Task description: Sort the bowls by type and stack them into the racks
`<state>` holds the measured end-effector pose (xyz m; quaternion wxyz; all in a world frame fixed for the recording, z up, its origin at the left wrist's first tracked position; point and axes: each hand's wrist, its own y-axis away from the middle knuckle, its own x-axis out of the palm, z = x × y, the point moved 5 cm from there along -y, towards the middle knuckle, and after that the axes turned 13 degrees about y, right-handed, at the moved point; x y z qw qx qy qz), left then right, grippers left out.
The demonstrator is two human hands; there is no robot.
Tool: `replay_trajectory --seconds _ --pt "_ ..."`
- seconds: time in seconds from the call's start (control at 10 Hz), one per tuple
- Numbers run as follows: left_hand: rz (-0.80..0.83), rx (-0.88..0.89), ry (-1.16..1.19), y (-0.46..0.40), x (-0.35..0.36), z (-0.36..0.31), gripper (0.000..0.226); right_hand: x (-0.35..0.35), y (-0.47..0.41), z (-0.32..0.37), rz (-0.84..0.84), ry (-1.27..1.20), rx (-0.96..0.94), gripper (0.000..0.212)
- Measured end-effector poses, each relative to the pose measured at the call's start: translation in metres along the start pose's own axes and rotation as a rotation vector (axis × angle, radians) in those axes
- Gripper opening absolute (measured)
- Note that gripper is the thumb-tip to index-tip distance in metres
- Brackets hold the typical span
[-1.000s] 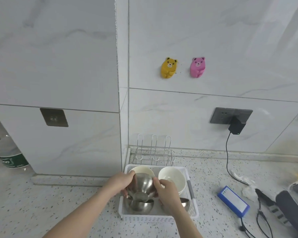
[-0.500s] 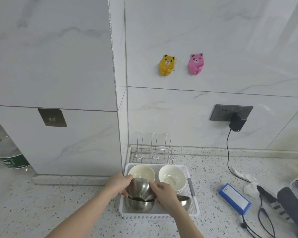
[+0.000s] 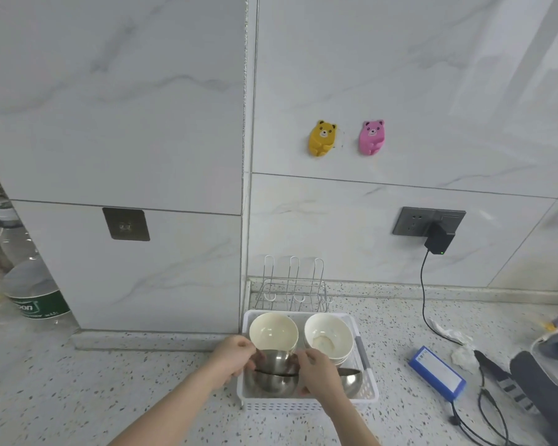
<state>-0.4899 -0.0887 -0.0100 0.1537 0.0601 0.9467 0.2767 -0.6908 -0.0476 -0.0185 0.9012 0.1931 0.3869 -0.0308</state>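
Nesting: steel bowl (image 3: 276,360) being set into lower steel bowl (image 3: 271,383), front-left of white basket (image 3: 306,405)
Grip: left hand (image 3: 231,357) and right hand (image 3: 316,370) both pinch its rim, likely to keep it level
Sorted: cream bowls (image 3: 327,336) behind, steel in front
Rack: wire rack (image 3: 292,289) on counter (image 3: 142,381), unused

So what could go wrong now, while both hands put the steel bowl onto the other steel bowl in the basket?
1. The steel bowl sits tilted on the lower steel bowl; it may slide when released.
2. The left hand is close to the cream bowl and could knock it.
3. The right hand hides the third steel bowl partly, so a bump is possible.
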Motion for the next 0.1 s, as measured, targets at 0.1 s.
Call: replay_trajectory --seconds 0.1 --pt "-0.014 0.048 0.060 0.0098 -0.0146 0.0004 0.019 -0.0055 0.0084 -0.0022 -0.086 0.043 0.045 0.038"
